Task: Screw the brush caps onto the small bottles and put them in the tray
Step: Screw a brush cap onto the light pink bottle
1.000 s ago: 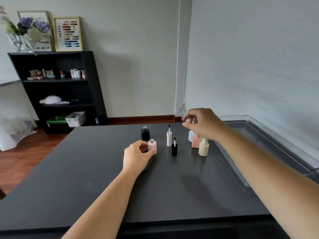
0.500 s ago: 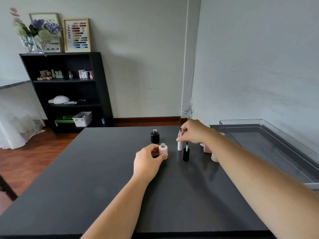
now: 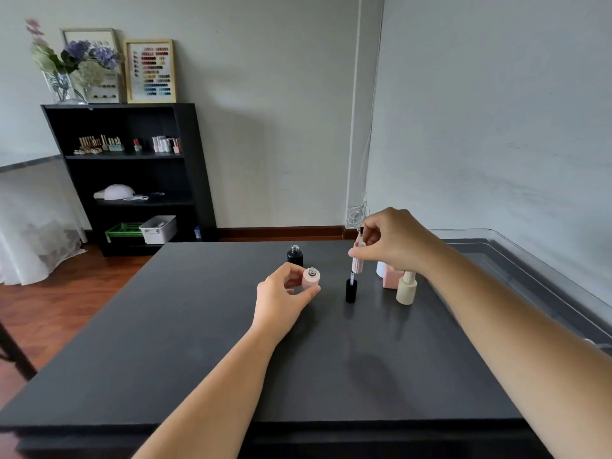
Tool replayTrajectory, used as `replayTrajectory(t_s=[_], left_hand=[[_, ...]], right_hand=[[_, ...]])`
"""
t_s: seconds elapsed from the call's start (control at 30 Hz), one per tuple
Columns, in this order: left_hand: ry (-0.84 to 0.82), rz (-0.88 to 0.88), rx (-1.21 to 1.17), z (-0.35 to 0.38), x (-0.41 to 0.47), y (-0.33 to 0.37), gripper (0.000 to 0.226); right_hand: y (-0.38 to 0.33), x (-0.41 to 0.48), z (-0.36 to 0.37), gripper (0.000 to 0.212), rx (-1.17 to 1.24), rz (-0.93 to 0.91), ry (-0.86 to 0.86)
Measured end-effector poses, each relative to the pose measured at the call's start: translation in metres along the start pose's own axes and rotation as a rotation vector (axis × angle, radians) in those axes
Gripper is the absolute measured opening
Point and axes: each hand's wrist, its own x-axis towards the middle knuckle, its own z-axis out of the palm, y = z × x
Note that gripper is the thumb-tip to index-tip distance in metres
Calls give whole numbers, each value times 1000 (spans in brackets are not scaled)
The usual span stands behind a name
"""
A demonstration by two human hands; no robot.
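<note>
My left hand (image 3: 281, 298) grips a small pink bottle (image 3: 311, 279) with an open threaded neck, standing on the dark table (image 3: 198, 342). Above the table my right hand (image 3: 394, 241) pinches a pink brush cap (image 3: 357, 261), brush end up. Just below it a black brush cap (image 3: 351, 290) stands upright, its brush pointing up. An uncapped black bottle (image 3: 295, 255) stands behind the pink one. A capped cream bottle (image 3: 406, 288), a pink square bottle (image 3: 392, 279) and a white bottle (image 3: 381, 269) cluster under my right wrist. The clear tray (image 3: 536, 260) lies at the right.
A black shelf unit (image 3: 132, 167) with small bottles, a white cap and bins stands at the back left against the wall. Framed pictures and a flower vase sit on top of it. Wooden floor shows left of the table.
My right hand closed on the pink brush cap and lifted it off the table. My left hand kept its hold on the pink bottle. The camera view shifted closer.
</note>
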Motion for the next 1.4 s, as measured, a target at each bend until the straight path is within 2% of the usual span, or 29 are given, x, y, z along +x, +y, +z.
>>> replayTrajectory(t_s=[0.17, 0.3, 0.5, 0.6, 0.8, 0.87, 0.93, 1.1, 1.4], left_hand=[[-24, 85, 34, -1, -17, 7, 23], [-46, 106, 44, -2, -35, 11, 24], [-48, 115, 28, -9, -54, 16, 23], [-42, 112, 19, -12, -59, 16, 22], [-19, 91, 13, -14, -62, 14, 21], [-22, 91, 18, -14, -62, 13, 21], [-31, 95, 29, -13, -62, 13, 21], [-39, 82, 33, -14, -62, 12, 22], [-65, 64, 23, -15, -61, 10, 24]], right_hand=[[-3, -33, -2, 24, -2, 52, -88], [2, -53, 8, 25, 141, 86, -183], [4, -65, 21, 11, 266, 10, -108], [3, -71, 27, 25, 235, 24, -94], [3, -78, 35, 31, 307, 68, -181], [5, -78, 37, 25, 336, 52, -144], [7, -78, 36, 15, 413, 47, -33], [8, -72, 30, 17, 541, 60, 124], [1, -65, 25, 11, 374, -27, 122]])
